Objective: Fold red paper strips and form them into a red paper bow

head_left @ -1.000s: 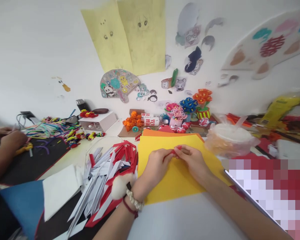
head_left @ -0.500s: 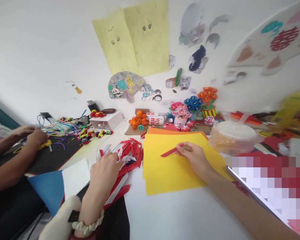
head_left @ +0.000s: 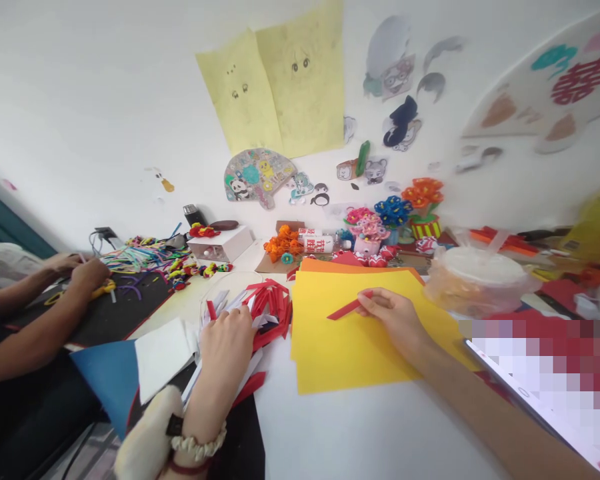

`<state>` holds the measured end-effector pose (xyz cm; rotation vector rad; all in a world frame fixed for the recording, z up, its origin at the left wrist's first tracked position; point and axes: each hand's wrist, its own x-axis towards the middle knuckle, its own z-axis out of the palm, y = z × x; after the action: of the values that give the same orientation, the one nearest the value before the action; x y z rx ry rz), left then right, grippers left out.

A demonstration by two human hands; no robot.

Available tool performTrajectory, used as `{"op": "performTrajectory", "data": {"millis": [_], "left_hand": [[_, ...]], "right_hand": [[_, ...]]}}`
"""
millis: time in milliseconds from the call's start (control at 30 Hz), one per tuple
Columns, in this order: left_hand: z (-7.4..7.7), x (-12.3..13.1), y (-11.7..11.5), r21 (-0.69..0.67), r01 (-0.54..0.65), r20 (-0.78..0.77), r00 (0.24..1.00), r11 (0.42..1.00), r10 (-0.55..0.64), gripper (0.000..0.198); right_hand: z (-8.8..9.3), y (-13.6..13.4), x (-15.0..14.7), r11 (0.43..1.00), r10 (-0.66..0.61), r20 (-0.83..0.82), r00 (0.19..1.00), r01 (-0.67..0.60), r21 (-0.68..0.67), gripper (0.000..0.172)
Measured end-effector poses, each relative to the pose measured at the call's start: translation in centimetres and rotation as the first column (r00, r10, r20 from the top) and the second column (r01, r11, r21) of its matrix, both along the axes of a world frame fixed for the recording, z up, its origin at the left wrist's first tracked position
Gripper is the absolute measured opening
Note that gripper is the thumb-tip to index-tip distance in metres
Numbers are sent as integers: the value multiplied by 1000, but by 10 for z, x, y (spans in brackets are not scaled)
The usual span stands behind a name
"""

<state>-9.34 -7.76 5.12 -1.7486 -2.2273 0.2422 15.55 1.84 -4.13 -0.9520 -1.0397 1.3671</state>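
Note:
Between the thumb and fingers of my right hand (head_left: 393, 317) is a folded-looking red paper strip (head_left: 344, 309), pointing left above the stack of yellow paper (head_left: 350, 360). My left hand (head_left: 227, 343) reaches into a loose pile of red and white paper strips (head_left: 273, 303), its fingers curled downward. The fingertips are hidden behind the hand, so I cannot make out what they hold. One short red strip end stands up just beside its knuckles. A cream scrunchie (head_left: 200, 445) circles my left wrist.
A bagged cup (head_left: 480, 273) and a screen-like device (head_left: 525, 393) lie right. Handmade flowers (head_left: 393, 210), a bottle (head_left: 320, 243) and a white box (head_left: 225, 243) line the wall. At left, a co-worker's hands (head_left: 83, 270) work over a black mat (head_left: 140, 307).
My left hand has shifted slightly right over the strip pile. My right hand keeps its red strip in nearly the same place. The whole view has moved a little.

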Motion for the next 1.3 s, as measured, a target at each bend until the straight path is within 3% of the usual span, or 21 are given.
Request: {"op": "performTrajectory", "data": {"millis": [267, 900, 1067, 1200, 1300], "left_hand": [[-6, -3, 4, 21, -22, -13, 1000, 1000, 22, 22], [-3, 0, 8, 57, -67, 2, 998, 996, 67, 31], [4, 1, 5, 159, -99, -9, 995, 982, 102, 29], [10, -4, 6, 305, -17, -97, 994, 952, 49, 33], [18, -2, 14, 443, 57, -133, 991, 895, 2, 37]], "right_hand": [[2, -1, 0, 1000, 2, 17, 1000, -2, 10, 47], [3, -1, 0, 1000, 8, 6, 1000, -8, 3, 43], [2, 0, 0, 1000, 16, 1, 1000, -16, 0, 43], [0, 0, 0, 1000, 22, -22, 1000, -22, -5, 40], [1, 0, 0, 1000, 22, -35, 999, -22, 0, 38]]}}
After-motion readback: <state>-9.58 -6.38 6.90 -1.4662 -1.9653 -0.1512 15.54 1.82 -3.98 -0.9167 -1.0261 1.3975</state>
